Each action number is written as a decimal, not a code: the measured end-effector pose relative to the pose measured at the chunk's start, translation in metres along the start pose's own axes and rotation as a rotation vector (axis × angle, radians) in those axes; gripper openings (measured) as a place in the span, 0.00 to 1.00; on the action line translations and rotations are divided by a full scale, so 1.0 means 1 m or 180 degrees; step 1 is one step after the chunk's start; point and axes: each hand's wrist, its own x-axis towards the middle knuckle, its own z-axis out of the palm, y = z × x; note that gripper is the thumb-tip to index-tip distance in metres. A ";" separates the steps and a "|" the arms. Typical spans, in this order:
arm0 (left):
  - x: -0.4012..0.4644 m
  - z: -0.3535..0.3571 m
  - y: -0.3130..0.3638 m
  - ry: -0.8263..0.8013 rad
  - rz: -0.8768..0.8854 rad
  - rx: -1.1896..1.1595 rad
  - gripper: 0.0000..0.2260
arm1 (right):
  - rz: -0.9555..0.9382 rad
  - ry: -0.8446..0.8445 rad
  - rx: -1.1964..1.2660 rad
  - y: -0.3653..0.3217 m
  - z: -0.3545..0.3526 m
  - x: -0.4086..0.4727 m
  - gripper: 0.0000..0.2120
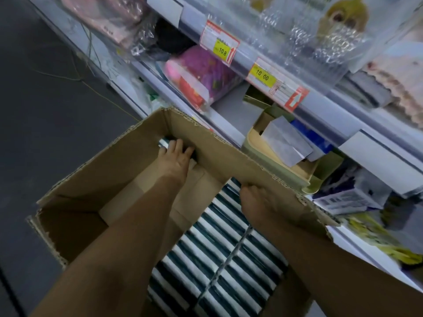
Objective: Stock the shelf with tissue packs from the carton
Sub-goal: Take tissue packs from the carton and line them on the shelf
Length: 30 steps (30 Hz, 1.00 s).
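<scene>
Cardboard carton [215, 152] sits by the shelf [357, 124], approx half full of striped tissue packs [219, 261] in tight rows. Left hand [176, 156] curls round one pack at the far end; right hand [258, 202] grips the carton wall. Packs look light, soft, slick-wrapped, so prob. best pinched by the ends.

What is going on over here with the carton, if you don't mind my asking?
A person is unpacking an open cardboard carton beside a shop shelf. The left hand reaches to the carton's far end and grips a tissue pack. The right hand rests at the carton's wall. Rows of striped tissue packs still fill the near side.
</scene>
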 end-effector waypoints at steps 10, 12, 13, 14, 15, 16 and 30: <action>-0.035 -0.001 -0.003 0.0486 -0.0282 -0.0468 0.15 | 0.0256 0.0656 0.0176 0.006 -0.014 -0.024 0.06; -0.051 -0.011 -0.001 0.0575 -0.0417 -0.0763 0.15 | 0.0310 0.0863 0.0123 0.012 -0.017 -0.042 0.07; -0.060 -0.017 0.001 0.0605 -0.0493 -0.0987 0.13 | 0.0320 0.1074 0.0062 0.018 -0.016 -0.050 0.07; -0.068 -0.025 0.002 0.0638 -0.0603 -0.1256 0.12 | 0.0311 0.1233 0.0029 0.024 -0.020 -0.060 0.07; -0.077 -0.034 0.004 0.0672 -0.0724 -0.1596 0.10 | 0.0237 0.1469 0.0071 0.030 -0.021 -0.070 0.07; -0.086 -0.044 0.007 0.0679 -0.0855 -0.1965 0.09 | 0.0154 0.1636 0.0203 0.036 -0.024 -0.081 0.06; -0.276 -0.167 0.106 -0.0068 -0.0701 -0.4610 0.11 | -0.1026 0.2619 0.3284 0.090 -0.047 -0.298 0.06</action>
